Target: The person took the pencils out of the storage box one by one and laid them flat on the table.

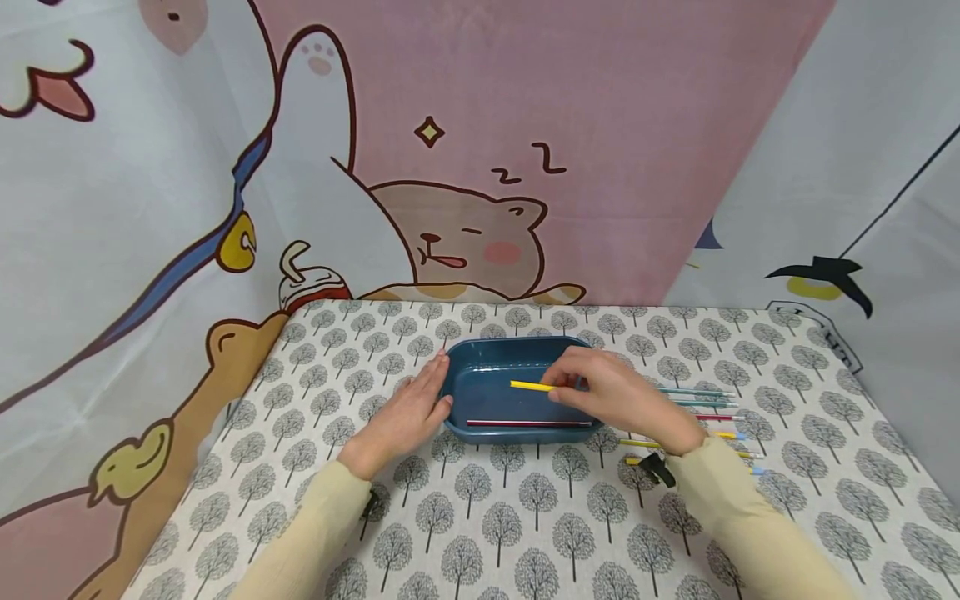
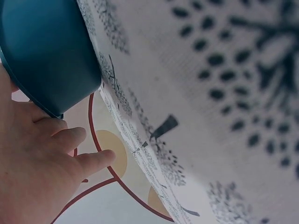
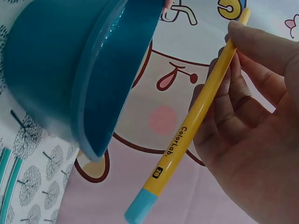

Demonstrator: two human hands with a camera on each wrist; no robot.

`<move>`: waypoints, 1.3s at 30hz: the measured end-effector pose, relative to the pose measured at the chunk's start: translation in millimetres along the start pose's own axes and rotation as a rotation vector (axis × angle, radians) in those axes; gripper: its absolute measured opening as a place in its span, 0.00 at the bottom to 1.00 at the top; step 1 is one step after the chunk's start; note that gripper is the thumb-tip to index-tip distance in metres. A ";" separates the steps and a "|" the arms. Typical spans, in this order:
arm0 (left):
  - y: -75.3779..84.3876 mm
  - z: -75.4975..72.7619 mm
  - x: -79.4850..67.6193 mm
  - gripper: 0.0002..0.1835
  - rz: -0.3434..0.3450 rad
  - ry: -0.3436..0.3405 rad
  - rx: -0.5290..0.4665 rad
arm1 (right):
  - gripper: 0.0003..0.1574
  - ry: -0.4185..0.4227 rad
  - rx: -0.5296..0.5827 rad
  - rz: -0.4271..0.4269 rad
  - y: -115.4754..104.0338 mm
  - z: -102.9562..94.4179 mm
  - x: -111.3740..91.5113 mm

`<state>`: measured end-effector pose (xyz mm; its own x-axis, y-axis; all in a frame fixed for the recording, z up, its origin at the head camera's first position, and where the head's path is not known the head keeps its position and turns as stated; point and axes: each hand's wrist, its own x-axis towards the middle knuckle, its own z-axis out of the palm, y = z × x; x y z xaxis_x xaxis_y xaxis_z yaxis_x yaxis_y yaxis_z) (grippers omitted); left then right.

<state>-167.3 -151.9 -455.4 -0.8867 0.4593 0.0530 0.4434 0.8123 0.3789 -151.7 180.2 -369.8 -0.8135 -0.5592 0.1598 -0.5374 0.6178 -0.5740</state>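
Observation:
A dark teal rectangular dish (image 1: 525,436) stands on the tree-print cloth. Inside it, along the near side, lies a dark red pencil (image 1: 528,423). My right hand (image 1: 600,387) is over the dish's right part and pinches a yellow pencil (image 3: 190,126) between thumb and fingers. That pencil has a light blue end and the print "ColorLab. 2B"; in the right wrist view it slants beside the dish wall (image 3: 42,70). At the dish's left end, my left hand (image 1: 408,408) rests with fingers extended against the rim. The left wrist view shows these fingers (image 2: 65,140) spread by the dish's outer wall (image 2: 51,56).
Right of the dish, several pencils lie roughly side by side: teal ones (image 1: 701,405), a red one (image 1: 716,417) and yellow ones (image 1: 727,434), partly hidden behind my right forearm. A cartoon-print curtain (image 1: 600,167) hangs behind the table's far edge.

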 end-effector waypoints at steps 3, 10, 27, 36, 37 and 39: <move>-0.2 0.0 0.1 0.36 -0.001 -0.002 -0.001 | 0.08 0.004 -0.006 0.017 0.6 -2.9 -5.7; -0.3 -1.1 0.6 0.36 -0.001 -0.003 -0.002 | 0.10 0.051 -0.033 0.023 5.4 -8.3 -19.6; 0.4 -1.8 0.4 0.36 -0.014 -0.009 -0.016 | 0.14 0.134 -0.107 -0.010 17.6 -17.5 -53.2; -0.3 -0.3 0.2 0.36 -0.004 -0.002 -0.017 | 0.14 0.190 -0.111 -0.007 22.0 -23.0 -74.4; -0.4 -0.2 0.4 0.36 -0.003 -0.002 -0.017 | 0.15 0.194 -0.112 -0.012 22.7 -23.6 -76.4; -0.5 0.1 0.5 0.36 -0.002 -0.002 -0.016 | 0.15 0.199 -0.110 -0.020 24.3 -24.5 -80.7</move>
<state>-168.0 -152.1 -455.6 -0.8871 0.4587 0.0505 0.4397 0.8071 0.3940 -104.5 253.9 -376.9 -0.8243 -0.4585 0.3320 -0.5661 0.6705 -0.4795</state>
